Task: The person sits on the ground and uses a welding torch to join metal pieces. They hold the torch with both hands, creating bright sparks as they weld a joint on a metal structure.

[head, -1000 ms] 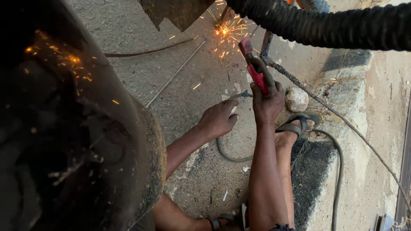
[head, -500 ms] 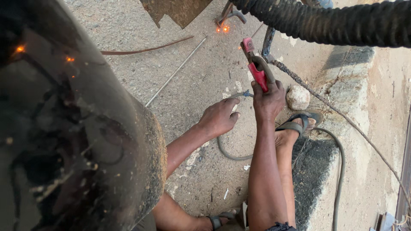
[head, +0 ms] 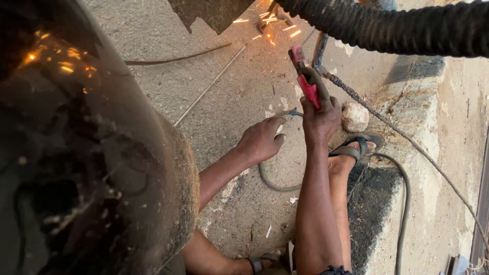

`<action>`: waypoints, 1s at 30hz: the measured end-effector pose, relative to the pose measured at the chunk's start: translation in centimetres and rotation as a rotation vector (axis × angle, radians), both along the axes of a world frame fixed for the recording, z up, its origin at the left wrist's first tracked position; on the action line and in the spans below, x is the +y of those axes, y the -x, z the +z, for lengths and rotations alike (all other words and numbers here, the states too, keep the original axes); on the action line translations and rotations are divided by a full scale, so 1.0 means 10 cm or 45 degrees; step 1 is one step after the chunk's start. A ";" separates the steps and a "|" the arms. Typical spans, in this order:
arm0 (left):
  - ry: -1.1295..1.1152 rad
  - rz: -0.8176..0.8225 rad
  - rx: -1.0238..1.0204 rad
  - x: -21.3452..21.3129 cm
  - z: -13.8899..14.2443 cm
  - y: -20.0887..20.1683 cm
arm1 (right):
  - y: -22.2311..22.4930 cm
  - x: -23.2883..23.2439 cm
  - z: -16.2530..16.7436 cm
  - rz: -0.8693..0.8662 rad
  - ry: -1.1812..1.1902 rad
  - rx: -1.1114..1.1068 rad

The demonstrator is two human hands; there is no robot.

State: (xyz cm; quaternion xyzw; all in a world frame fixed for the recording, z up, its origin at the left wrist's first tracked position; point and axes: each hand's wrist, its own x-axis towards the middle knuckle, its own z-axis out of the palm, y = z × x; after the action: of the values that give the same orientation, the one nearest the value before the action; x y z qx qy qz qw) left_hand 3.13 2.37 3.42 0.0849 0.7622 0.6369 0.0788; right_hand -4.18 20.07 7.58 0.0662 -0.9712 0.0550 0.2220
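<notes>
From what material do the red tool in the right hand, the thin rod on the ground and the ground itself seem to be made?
Red tool: probably metal jaws under glossy red plastic insulation; the right hand grips it.
Thin rod: likely bare steel, straight, dull grey.
Ground: rough concrete, grey and grainy, with small chips.

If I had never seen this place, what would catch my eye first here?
Orange sparks spraying at the top centre, just beyond the tip of a red welding holder gripped in the right hand. The left hand rests on the concrete ground beside it. A huge dark curved shield fills the left side, glinting with the sparks' reflections, and a thick black ribbed hose crosses the top right.
</notes>
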 end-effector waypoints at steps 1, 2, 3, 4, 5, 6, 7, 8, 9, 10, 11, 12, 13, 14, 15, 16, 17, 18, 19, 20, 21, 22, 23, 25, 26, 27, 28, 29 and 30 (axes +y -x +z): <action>0.008 0.002 0.001 -0.01 0.01 0.00 | 0.01 0.01 0.00 -0.012 -0.011 -0.002; 0.001 0.010 0.015 -0.01 0.02 0.00 | 0.02 0.02 -0.01 -0.022 -0.022 -0.005; -0.004 0.018 0.027 -0.01 0.03 0.00 | 0.02 0.03 -0.02 -0.032 -0.033 -0.010; -0.011 0.025 0.040 0.00 0.03 0.00 | 0.02 0.05 -0.04 -0.019 -0.021 -0.017; -0.004 0.008 0.018 0.00 0.02 0.00 | 0.03 0.07 -0.05 -0.008 -0.009 -0.023; 0.003 -0.009 -0.004 0.00 0.02 0.00 | 0.02 0.09 -0.06 0.003 0.003 -0.028; 0.010 -0.026 -0.026 0.00 0.02 0.00 | 0.03 0.10 -0.07 -0.112 -0.073 -0.086; -0.006 -0.039 -0.033 0.00 0.01 0.00 | 0.03 0.10 -0.08 -0.227 -0.148 -0.143; -0.023 -0.050 -0.039 0.00 0.01 0.01 | 0.03 0.09 -0.09 -0.341 -0.224 -0.199; -0.039 -0.060 -0.045 0.00 0.00 0.01 | 0.03 0.09 -0.08 -0.278 -0.104 -0.164; -0.018 -0.084 -0.062 0.01 0.00 0.01 | 0.01 0.07 -0.08 -0.213 0.016 -0.129; 0.003 -0.108 -0.081 0.01 -0.01 0.01 | -0.01 0.05 -0.06 -0.149 0.136 -0.097; 0.024 -0.134 -0.101 0.02 -0.02 0.01 | -0.02 0.02 -0.04 -0.147 0.188 -0.095; 0.023 -0.124 -0.082 0.03 -0.02 0.01 | -0.03 -0.01 -0.02 -0.147 0.239 -0.093; 0.023 -0.114 -0.062 0.04 -0.03 0.01 | -0.03 -0.04 0.01 -0.145 0.291 -0.090; 0.023 -0.103 -0.043 0.04 -0.04 0.01 | -0.03 -0.06 0.03 -0.141 0.283 -0.107; 0.028 -0.106 -0.050 0.05 -0.04 0.01 | -0.03 -0.08 0.06 -0.139 0.274 -0.125; 0.033 -0.108 -0.055 0.05 -0.05 0.01 | -0.03 -0.09 0.08 -0.135 0.265 -0.141; 0.038 -0.110 -0.060 0.05 -0.05 0.01 | -0.03 -0.10 0.09 -0.148 0.218 -0.141; 0.044 -0.106 -0.049 0.05 -0.05 0.01 | -0.03 -0.11 0.09 -0.160 0.171 -0.141; 0.051 -0.103 -0.040 0.06 -0.05 0.02 | -0.03 -0.11 0.08 -0.173 0.124 -0.143; 0.058 -0.101 -0.035 0.06 -0.04 0.02 | -0.03 -0.11 0.08 -0.167 0.133 -0.147; 0.060 -0.117 -0.057 0.05 -0.04 0.02 | -0.04 -0.11 0.06 -0.163 0.142 -0.151; 0.064 -0.145 -0.097 0.05 -0.03 0.03 | -0.04 -0.10 0.04 -0.157 0.151 -0.148; 0.067 -0.141 -0.089 0.05 -0.02 0.03 | -0.05 -0.09 0.03 -0.153 0.151 -0.141; 0.069 -0.137 -0.080 0.05 -0.02 0.03 | -0.04 -0.08 0.02 -0.149 0.150 -0.134; 0.071 -0.131 -0.071 0.05 -0.02 0.03 | -0.03 -0.07 0.01 -0.147 0.150 -0.130; 0.066 -0.119 -0.062 0.05 -0.01 0.03 | -0.02 -0.05 0.00 -0.145 0.149 -0.126; 0.061 -0.107 -0.053 0.04 -0.01 0.02 | -0.01 -0.03 -0.01 -0.144 0.149 -0.121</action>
State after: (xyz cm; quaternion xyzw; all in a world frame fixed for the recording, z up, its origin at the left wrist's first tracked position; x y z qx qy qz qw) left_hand 2.93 2.81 3.29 0.1017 0.7712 0.6162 0.1232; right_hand -4.06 19.76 7.48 -0.0045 -0.9780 0.1020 0.1818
